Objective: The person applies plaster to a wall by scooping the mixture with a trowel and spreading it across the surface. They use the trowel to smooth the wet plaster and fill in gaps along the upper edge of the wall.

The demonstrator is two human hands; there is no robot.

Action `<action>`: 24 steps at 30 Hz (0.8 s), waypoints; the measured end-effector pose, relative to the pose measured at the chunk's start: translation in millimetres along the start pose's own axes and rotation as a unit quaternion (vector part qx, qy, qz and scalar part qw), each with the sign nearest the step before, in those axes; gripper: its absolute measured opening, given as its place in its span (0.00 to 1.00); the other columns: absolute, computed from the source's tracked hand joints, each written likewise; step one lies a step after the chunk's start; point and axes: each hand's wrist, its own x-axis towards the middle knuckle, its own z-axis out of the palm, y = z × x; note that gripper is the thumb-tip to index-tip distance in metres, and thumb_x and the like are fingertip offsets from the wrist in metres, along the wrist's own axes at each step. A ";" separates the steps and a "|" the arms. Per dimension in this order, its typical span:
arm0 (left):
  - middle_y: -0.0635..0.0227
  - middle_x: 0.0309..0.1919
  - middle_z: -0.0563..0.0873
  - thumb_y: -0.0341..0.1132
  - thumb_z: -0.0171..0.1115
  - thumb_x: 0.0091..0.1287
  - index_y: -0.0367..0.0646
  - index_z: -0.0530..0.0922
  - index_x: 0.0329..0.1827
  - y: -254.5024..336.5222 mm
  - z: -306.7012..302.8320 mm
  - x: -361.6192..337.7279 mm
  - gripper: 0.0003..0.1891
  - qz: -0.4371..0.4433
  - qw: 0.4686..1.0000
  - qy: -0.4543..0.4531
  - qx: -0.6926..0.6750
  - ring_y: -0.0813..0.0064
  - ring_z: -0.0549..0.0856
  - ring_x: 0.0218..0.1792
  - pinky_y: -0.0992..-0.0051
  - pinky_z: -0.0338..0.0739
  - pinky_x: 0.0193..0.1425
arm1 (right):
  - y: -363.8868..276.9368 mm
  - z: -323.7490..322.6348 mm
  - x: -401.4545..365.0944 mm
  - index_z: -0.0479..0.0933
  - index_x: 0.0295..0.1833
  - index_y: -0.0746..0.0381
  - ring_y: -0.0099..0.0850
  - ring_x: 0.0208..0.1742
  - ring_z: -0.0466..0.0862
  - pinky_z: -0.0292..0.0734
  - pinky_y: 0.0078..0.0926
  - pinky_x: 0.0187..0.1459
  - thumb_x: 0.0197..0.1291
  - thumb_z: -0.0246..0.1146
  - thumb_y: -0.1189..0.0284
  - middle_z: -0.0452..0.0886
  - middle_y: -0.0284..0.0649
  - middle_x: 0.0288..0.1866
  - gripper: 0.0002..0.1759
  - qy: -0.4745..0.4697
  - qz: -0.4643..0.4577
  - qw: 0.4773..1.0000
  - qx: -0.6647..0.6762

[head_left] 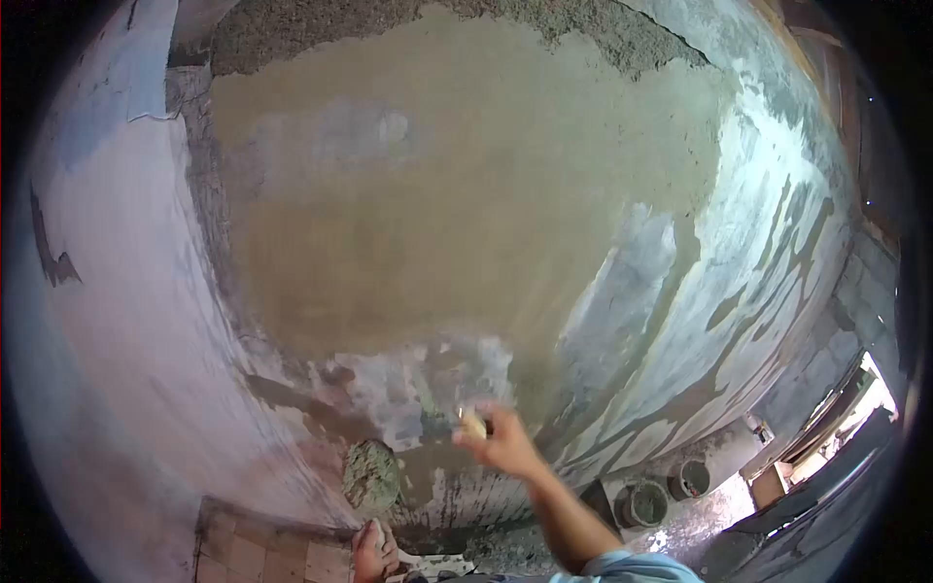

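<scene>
In front of the lower part of the wall is my right hand [501, 444], closed around a tool with a pale handle [473, 424]. The tool's working end is blurred against the wall. My left hand [371, 552] is low at the bottom edge, its fingers curled. Just above it is a rough lump of grey wet mortar [371, 478]; whatever supports the lump is hidden beneath it. The wall carries a wide, smooth coat of brownish wet plaster [418, 243]. Below that coat, a patchy grey-white area [437, 379] shows near my right hand.
Two dark buckets [643, 504] [691, 479] stand on the floor at lower right. Tiled surface [258, 554] lies at lower left. Rough mortar [321, 29] borders the top of the coat. A bright opening [875, 389] is at far right.
</scene>
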 end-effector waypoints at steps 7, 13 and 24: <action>0.70 0.17 0.71 0.51 0.52 0.81 0.45 0.76 0.37 8.5 4.5 -13.6 0.20 0.005 0.999 0.023 0.048 0.77 0.67 0.12 0.74 0.59 0.14 | 113.7 67.0 -97.7 0.82 0.45 0.61 0.20 0.24 0.76 0.67 0.22 0.24 0.76 0.65 0.62 0.80 0.30 0.28 0.13 0.005 0.238 0.896 0.376; 0.75 0.18 0.69 0.52 0.48 0.84 0.48 0.72 0.38 21.7 37.6 -20.1 0.20 -0.010 0.991 0.048 0.126 0.81 0.65 0.09 0.76 0.60 0.11 | 108.3 38.7 -103.9 0.79 0.49 0.63 0.21 0.23 0.77 0.70 0.22 0.24 0.78 0.59 0.67 0.81 0.33 0.30 0.10 -0.033 0.225 0.945 0.237; 0.76 0.21 0.69 0.50 0.50 0.84 0.45 0.72 0.46 27.3 52.0 -23.2 0.17 -0.031 0.992 0.014 0.120 0.84 0.64 0.11 0.78 0.60 0.12 | 95.0 11.5 -82.1 0.78 0.44 0.63 0.15 0.24 0.73 0.67 0.20 0.26 0.77 0.60 0.70 0.76 0.28 0.25 0.08 -0.124 0.091 0.987 0.046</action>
